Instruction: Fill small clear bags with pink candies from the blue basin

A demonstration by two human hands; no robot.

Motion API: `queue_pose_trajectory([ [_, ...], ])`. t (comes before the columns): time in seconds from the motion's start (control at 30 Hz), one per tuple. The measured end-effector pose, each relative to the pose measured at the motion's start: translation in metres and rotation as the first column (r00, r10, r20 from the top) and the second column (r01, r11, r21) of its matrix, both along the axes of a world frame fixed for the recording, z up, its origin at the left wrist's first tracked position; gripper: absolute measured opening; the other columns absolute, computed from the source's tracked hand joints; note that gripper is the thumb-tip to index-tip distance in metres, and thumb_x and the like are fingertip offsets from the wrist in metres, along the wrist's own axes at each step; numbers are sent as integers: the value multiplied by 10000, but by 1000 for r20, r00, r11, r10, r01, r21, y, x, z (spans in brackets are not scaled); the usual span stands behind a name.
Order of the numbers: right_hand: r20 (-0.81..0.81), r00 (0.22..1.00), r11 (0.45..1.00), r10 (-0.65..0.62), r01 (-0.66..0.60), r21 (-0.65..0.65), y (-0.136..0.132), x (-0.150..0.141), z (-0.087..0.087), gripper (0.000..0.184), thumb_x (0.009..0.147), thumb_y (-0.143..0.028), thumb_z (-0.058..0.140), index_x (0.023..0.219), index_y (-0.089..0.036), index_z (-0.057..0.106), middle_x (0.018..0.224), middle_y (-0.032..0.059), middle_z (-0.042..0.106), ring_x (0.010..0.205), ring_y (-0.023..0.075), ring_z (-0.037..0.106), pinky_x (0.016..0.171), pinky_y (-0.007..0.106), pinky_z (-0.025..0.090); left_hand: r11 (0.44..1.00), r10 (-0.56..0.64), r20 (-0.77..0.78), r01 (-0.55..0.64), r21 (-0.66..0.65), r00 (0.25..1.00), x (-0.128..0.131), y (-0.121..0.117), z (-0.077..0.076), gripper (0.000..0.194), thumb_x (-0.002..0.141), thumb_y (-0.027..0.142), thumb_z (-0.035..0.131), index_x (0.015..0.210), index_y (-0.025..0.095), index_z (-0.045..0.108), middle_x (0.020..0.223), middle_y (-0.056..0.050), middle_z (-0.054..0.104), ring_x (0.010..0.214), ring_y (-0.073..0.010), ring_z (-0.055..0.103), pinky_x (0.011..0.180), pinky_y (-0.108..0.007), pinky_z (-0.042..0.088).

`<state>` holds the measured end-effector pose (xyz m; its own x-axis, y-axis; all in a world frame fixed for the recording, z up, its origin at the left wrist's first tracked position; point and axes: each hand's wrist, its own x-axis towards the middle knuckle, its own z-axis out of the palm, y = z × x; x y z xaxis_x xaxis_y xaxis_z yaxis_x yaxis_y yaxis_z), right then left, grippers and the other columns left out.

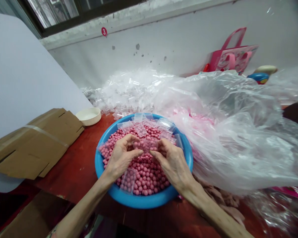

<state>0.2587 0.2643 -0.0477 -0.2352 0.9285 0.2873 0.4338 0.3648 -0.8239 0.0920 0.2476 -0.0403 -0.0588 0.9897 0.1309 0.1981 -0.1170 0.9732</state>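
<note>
Bare forearms [85, 203], cut off by the near edge, reach over a blue basin [149, 201]. Left hand [121, 154] and right hand [173, 161] pinch a clear plastic piece [146, 146] in nearly closed fingers, over pink beads [145, 177] mid-basin; its outline blurs against them, and I cannot tell whether it contains any. On the right, crumpled plastic sheeting [238, 132] crowds the basin's rim, hiding much of the surface [80, 170]. Left, bare surface shows between basin and cardboard [43, 138]; clear pieces [131, 87] heap up far off.
</note>
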Motion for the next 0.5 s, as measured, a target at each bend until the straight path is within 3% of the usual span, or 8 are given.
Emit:
queue_pose_trajectory([
  [0.2,-110,993,999,37,-37,1,6,-5,1,84,795,-233,557,741,-199,503,674,-11,585,630,154,543,596,287,398,985,97,-56,-88,148,994,1,2,9,148,666,185,679,772,173,576,765,26,592,777,-142,571,723,-266,452],
  [0.5,-56,993,995,101,-101,4,11,-13,7,40,778,-201,576,765,-175,549,678,-10,595,639,148,546,596,279,382,997,62,21,-63,52,998,-14,4,3,286,646,186,708,916,173,617,898,16,638,822,-137,591,747,-259,468],
])
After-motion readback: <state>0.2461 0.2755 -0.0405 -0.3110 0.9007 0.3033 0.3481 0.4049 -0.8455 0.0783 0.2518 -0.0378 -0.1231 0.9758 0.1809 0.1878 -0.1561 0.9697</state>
